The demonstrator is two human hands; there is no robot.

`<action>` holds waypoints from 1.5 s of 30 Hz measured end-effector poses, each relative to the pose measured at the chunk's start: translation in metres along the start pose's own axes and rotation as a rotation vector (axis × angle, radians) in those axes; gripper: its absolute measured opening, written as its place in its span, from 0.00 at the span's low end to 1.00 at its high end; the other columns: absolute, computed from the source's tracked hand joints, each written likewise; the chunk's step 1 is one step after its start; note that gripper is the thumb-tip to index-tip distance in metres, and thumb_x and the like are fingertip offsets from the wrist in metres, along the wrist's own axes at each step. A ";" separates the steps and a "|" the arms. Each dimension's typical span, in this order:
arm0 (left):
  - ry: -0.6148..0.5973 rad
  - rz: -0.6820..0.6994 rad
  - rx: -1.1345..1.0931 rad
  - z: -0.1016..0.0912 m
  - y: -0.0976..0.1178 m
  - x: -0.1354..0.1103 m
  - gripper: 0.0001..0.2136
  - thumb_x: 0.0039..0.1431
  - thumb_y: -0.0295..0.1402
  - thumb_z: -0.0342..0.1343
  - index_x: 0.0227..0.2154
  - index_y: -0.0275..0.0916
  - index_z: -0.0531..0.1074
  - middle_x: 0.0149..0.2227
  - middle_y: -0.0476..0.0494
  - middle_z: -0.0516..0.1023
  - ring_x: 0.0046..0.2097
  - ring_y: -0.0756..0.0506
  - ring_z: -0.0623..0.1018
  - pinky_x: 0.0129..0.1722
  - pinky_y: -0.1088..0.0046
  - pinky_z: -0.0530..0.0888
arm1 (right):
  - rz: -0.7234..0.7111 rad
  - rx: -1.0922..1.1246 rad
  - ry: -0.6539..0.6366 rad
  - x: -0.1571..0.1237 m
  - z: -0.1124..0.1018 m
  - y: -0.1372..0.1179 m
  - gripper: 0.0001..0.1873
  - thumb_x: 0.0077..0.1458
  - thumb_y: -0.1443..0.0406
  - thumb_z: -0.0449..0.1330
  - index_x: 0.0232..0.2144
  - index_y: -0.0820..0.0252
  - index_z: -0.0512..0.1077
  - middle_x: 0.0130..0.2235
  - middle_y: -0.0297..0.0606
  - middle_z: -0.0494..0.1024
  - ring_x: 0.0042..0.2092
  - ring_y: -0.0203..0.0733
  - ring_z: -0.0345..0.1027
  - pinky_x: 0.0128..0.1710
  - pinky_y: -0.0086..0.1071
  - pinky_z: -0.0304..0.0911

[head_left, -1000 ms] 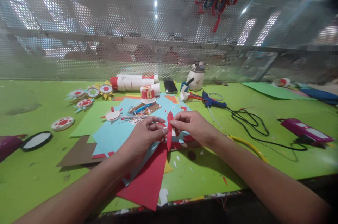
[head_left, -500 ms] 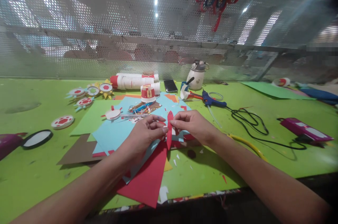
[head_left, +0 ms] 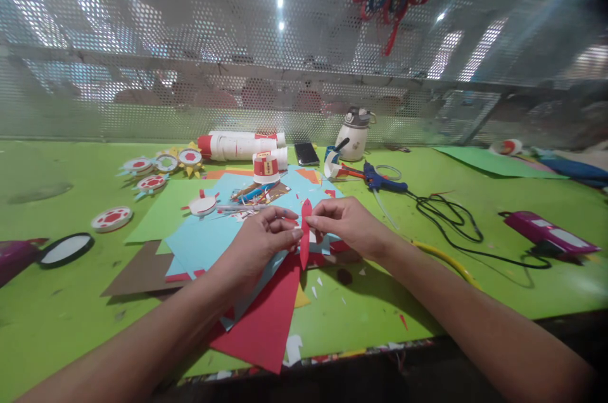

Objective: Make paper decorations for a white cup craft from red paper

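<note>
Between my two hands a narrow red paper strip (head_left: 304,251) with pointed ends stands roughly upright. My left hand (head_left: 270,235) pinches its left side with thumb and fingertips. From the right, my right hand (head_left: 339,222) grips the same strip, thumb lying over its edge. A small white piece shows behind the strip near my right fingers; I cannot tell whether it is attached. Under my hands lie light blue sheets (head_left: 194,244) and a red sheet (head_left: 263,320). A white paper disc with red tabs (head_left: 203,205) rests left of my left hand.
Red-patterned discs (head_left: 112,219) lie at the left. Paper cups (head_left: 266,168), a phone (head_left: 306,154) and a bottle (head_left: 352,137) stand or lie behind. A blue glue gun (head_left: 387,181) with a black cord (head_left: 456,225) is right of centre, near a purple device (head_left: 551,233).
</note>
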State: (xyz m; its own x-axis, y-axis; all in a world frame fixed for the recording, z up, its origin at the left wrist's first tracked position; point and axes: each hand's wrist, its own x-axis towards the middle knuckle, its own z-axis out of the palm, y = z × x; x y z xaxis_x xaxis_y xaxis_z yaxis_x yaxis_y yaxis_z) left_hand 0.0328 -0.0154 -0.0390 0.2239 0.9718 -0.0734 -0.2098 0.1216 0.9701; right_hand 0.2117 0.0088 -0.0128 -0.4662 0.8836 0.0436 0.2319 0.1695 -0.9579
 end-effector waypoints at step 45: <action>-0.009 0.014 0.022 0.000 -0.002 0.000 0.13 0.45 0.31 0.65 0.34 0.37 0.71 0.26 0.49 0.75 0.30 0.51 0.73 0.32 0.75 0.66 | 0.045 0.100 0.058 -0.001 0.006 -0.001 0.09 0.49 0.62 0.62 0.23 0.62 0.70 0.22 0.30 0.72 0.25 0.32 0.63 0.28 0.28 0.59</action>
State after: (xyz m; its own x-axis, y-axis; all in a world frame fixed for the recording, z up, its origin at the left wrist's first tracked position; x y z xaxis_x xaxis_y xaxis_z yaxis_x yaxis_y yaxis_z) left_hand 0.0326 -0.0155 -0.0406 0.2294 0.9716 -0.0575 -0.1917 0.1030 0.9760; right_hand 0.2069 0.0053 -0.0134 -0.4064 0.9136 0.0130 0.1644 0.0871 -0.9825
